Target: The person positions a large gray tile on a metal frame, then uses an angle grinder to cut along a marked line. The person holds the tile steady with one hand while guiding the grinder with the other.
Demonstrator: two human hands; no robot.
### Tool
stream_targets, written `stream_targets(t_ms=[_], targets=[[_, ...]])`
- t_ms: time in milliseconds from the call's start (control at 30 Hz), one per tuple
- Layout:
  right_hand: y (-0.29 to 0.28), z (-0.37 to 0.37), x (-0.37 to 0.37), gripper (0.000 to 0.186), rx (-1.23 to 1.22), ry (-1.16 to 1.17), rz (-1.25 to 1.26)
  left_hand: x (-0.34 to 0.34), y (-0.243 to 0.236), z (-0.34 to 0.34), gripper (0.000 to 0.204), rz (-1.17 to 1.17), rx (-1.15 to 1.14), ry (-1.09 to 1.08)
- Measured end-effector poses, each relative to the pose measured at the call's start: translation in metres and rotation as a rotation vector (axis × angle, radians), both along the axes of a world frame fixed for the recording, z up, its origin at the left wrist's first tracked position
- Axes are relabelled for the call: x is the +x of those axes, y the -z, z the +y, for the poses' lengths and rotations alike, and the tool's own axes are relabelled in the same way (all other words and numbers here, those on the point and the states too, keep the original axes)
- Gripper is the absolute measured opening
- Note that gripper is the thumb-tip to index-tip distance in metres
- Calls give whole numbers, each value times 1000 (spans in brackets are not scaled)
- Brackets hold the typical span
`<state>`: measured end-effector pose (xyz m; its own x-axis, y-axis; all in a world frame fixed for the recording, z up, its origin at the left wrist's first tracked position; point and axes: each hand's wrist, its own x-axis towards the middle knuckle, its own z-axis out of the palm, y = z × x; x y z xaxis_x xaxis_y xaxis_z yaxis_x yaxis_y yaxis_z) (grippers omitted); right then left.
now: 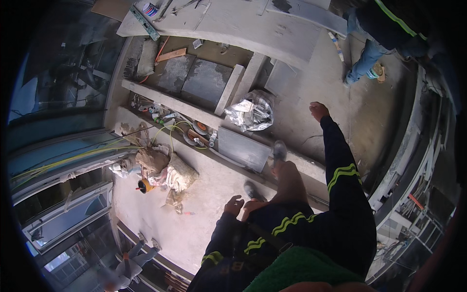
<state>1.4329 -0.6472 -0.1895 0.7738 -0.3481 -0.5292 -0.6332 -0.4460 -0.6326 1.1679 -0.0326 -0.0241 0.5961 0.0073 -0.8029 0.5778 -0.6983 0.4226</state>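
A person in a dark jacket with yellow reflective bands strides across a concrete work area, both hands apparently free. The right hand reaches out at 2 o'clock from the center of the view, fingers loosely curled, nothing visible in its grasp. The left hand hangs at 6 o'clock near the knee, fingers half bent and slightly parted, also with no load showing.

Nearest the right hand, though well apart from it, a clear plastic bag with pale, crumpled contents sits at 1 o'clock. A gray slab lies at dead center, just beside the forward shoe; neither hand touches it. The rear shoe is toward 5 o'clock.

The step in hand looks to be one of moving on foot, with the outstretched arm perhaps lending balance. The next move would seem to call for sure footing on the concrete ledge, clear of slab and bag, before anything is gripped.

Around the walker, tools and discs crowd a narrow channel at 10 o'clock, sacks slump at 8, and a co-worker in jeans stands at 2.
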Motion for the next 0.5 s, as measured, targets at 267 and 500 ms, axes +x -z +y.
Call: stream_targets(t_ms=[267,500], targets=[[-71,-76,-50,41,514,462,75,32,50,32,36,-93,-78,-336],[-55,-233,65,81,565,590,-169,-65,117,27,23,305,108,-1158]])
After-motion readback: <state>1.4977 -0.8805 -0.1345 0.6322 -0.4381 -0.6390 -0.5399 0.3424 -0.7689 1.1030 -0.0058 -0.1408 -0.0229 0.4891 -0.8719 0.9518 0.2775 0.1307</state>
